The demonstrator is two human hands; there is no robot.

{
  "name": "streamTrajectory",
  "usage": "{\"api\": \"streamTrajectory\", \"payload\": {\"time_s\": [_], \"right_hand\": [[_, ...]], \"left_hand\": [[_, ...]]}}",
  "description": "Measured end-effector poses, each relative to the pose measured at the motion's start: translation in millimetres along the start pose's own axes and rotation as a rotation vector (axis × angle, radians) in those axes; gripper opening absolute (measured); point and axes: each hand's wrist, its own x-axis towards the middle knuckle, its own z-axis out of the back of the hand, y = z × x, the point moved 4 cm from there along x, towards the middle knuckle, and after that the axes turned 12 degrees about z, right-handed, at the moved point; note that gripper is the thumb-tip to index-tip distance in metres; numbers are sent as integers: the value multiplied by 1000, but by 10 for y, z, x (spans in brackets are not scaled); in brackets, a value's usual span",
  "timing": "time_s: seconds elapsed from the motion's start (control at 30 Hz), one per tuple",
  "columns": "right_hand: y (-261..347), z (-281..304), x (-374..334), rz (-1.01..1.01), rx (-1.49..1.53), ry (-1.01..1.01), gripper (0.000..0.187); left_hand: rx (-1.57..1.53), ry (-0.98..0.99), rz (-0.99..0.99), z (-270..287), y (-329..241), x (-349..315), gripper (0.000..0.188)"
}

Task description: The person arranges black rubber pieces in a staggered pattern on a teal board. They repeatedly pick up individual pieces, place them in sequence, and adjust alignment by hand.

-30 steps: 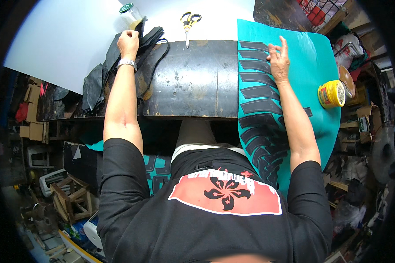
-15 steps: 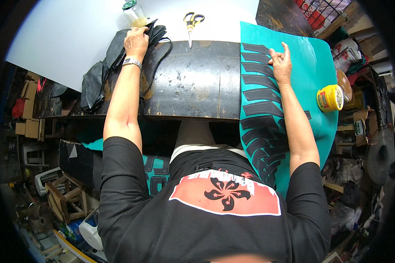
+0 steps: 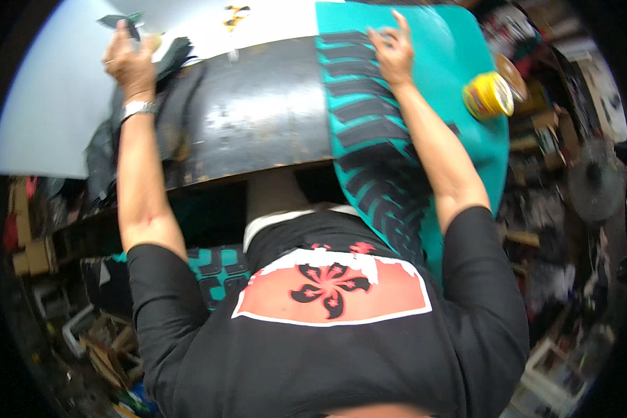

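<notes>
My left hand (image 3: 130, 68), raised at the upper left, pinches a thin dark flat piece (image 3: 132, 31); its outline is blurred. Just behind it is a glass jar with a green lid and yellowish contents (image 3: 157, 41), mostly hidden. Below this hand, a pile of black sheet-like pieces (image 3: 103, 157) lies on the table's left part. Over a teal sheet (image 3: 442, 42) at the right hovers or rests my right hand (image 3: 395, 57), fingers apart and holding nothing I can see. Beside it, black curved strips (image 3: 359, 88) run in an overlapping row down the sheet.
Yellow-handled scissors (image 3: 235, 17) lie on the white surface (image 3: 56, 104) at the back. A yellow tub (image 3: 488, 95) stands on the teal sheet's right side. The worn dark tabletop (image 3: 258, 111) spans the middle. A fan (image 3: 598, 180) and clutter fill the right side.
My left hand has lifted off the black pile, up and left, with a dark piece in it. The whole view has shifted and blurred; my right hand stays over the teal sheet.
</notes>
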Motion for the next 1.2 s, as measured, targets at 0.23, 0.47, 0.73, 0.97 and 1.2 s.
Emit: {"api": "streamTrajectory", "payload": {"time_s": [0.23,0.47,0.73,0.97,1.2], "right_hand": [[614,203,368,-378,862,120,84],[1332,777,101,-425,630,550,76],[1118,1363,-219,-288,101,608,59],[621,1654,-354,-473,64,486,58],[452,1707,-388,-504,65,453,56]], "left_hand": [[-1152,750,338,157,-1781,-850,47],[-1342,1317,280,200,-3328,-1747,63],[-1336,1443,309,-214,-3688,-1960,57],[-955,1186,190,-290,-3291,-2088,42],[-995,1123,129,-221,-3264,-2178,39]]}}
